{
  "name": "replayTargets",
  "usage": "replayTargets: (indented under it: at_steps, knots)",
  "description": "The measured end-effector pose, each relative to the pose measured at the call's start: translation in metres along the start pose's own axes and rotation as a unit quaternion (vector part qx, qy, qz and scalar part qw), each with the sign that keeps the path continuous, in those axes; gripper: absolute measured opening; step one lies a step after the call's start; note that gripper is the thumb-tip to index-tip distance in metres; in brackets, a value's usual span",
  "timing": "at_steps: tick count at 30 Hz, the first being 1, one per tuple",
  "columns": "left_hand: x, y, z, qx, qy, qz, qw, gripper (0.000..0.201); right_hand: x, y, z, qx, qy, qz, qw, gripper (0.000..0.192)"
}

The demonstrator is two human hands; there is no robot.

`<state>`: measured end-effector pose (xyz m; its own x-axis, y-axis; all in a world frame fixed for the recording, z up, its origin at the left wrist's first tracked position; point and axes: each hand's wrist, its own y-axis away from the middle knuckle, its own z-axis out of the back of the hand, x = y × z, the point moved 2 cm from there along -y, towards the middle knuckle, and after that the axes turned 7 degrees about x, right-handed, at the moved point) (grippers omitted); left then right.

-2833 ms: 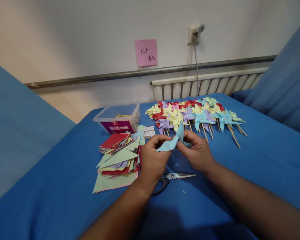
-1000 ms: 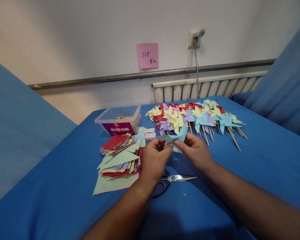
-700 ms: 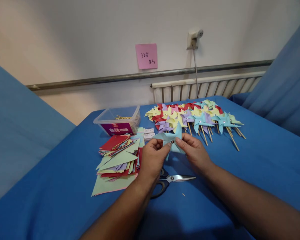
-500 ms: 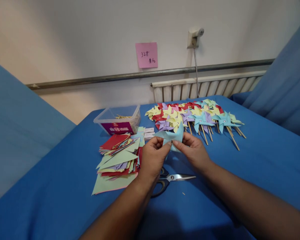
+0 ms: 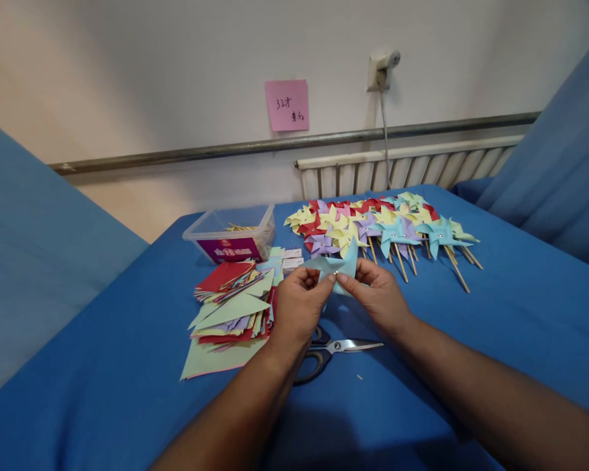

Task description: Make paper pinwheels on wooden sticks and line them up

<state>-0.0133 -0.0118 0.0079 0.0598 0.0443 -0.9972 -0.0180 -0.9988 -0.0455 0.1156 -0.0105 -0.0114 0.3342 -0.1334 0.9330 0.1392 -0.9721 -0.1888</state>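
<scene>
- Since the earlier frame, the flat light-blue paper has been folded into a pinwheel (image 5: 338, 267).
- Left hand (image 5: 299, 307) and right hand (image 5: 380, 297) fingers are pinching its centre above the counter (image 5: 495, 314).
- Judged step: securing the centre; fixing a stick seems next.
- Scissors (image 5: 331, 350) are lying below, finished pinwheels (image 5: 383, 226) behind.

Both forearms bare, reaching forward from the lower edge and converging toward the middle. Left hand (image 5: 298, 307) raised with back turned up, wrist straight, thumb and forefinger pinched together at the tip. Right hand (image 5: 379, 297) just beside it, likewise pinched, thumb tip nearly touching the left grip. Remaining fingers of both curled loosely beneath the grips.
</scene>
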Motion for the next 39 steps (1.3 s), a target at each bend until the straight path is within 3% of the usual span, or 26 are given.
replayTargets:
  at_steps: [4, 7, 9, 12, 17, 21, 25, 32, 36, 39]
  knots:
    - [0.001, 0.000, -0.002, 0.011, 0.005, 0.000, 1.000, 0.025, -0.002, -0.001, 0.004, -0.014, 0.037, 0.022, 0.999, 0.023]
    - [0.000, 0.001, -0.001, -0.034, -0.001, -0.034, 0.999, 0.032, -0.002, -0.003, 0.010, -0.054, 0.112, 0.075, 0.989, 0.018]
    - [-0.002, 0.002, 0.000, -0.063, -0.026, -0.067, 0.995, 0.031, 0.000, -0.003, 0.014, -0.090, 0.195, 0.121, 0.969, 0.013]
    - [-0.002, 0.007, -0.004, -0.026, -0.040, -0.082, 0.995, 0.022, 0.006, -0.001, 0.015, -0.120, 0.330, 0.196, 0.915, 0.006]
    - [-0.002, 0.013, -0.012, 0.039, -0.029, -0.077, 0.996, 0.023, 0.015, 0.006, 0.008, -0.064, 0.454, 0.297, 0.838, 0.011]
    - [-0.002, 0.012, -0.011, 0.057, 0.024, -0.065, 0.996, 0.021, 0.016, 0.010, 0.001, -0.016, 0.522, 0.307, 0.796, 0.017]
    - [-0.001, 0.010, -0.008, 0.046, 0.088, -0.029, 0.995, 0.019, 0.018, 0.014, -0.004, 0.017, 0.562, 0.296, 0.772, 0.032]
    - [-0.006, 0.008, -0.004, -0.007, 0.108, -0.018, 0.994, 0.021, 0.022, 0.020, -0.012, 0.051, 0.582, 0.279, 0.762, 0.047]
    - [-0.003, 0.003, -0.001, -0.030, 0.090, 0.008, 0.995, 0.025, 0.022, 0.021, -0.009, 0.068, 0.551, 0.267, 0.788, 0.049]
    - [0.000, 0.000, 0.001, -0.034, 0.086, 0.016, 0.996, 0.029, 0.022, 0.020, -0.005, 0.068, 0.491, 0.262, 0.828, 0.039]
